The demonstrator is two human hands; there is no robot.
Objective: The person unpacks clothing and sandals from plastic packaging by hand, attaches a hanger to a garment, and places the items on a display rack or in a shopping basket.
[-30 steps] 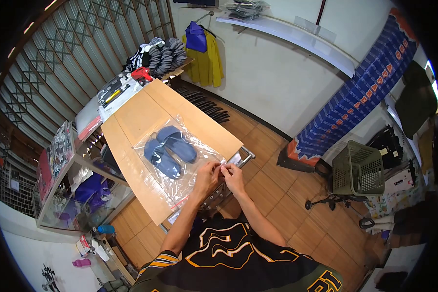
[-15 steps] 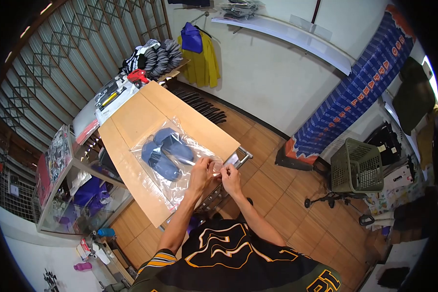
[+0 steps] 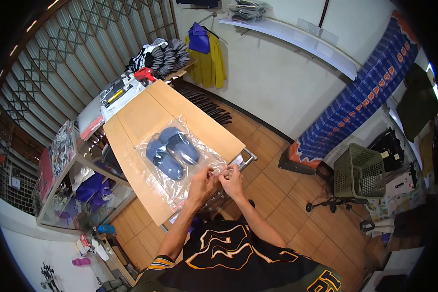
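Note:
A pair of blue slide slippers (image 3: 173, 152) lies side by side inside a clear plastic bag (image 3: 159, 181) on the wooden tabletop (image 3: 131, 168). My left hand (image 3: 203, 185) pinches the near edge of the bag with its fingers closed. Just to its right, my right hand (image 3: 232, 181) grips the bag's near right corner, its fingers pressed together. The two hands almost touch at the table's near edge. Between the fingers the plastic is gathered, and its exact fold cannot be made out.
At the table's far end are a red tool (image 3: 144, 74) and a yellow-handled tool (image 3: 118, 96). A glass display case (image 3: 95, 194) stands to the left. A green plastic basket (image 3: 357, 173) and a blue wrapped column (image 3: 353, 102) are on the right.
Both hands stay at the bag's near edge and have drawn slightly closer together. The whole view has shifted a little, while the slippers remain in the bag.

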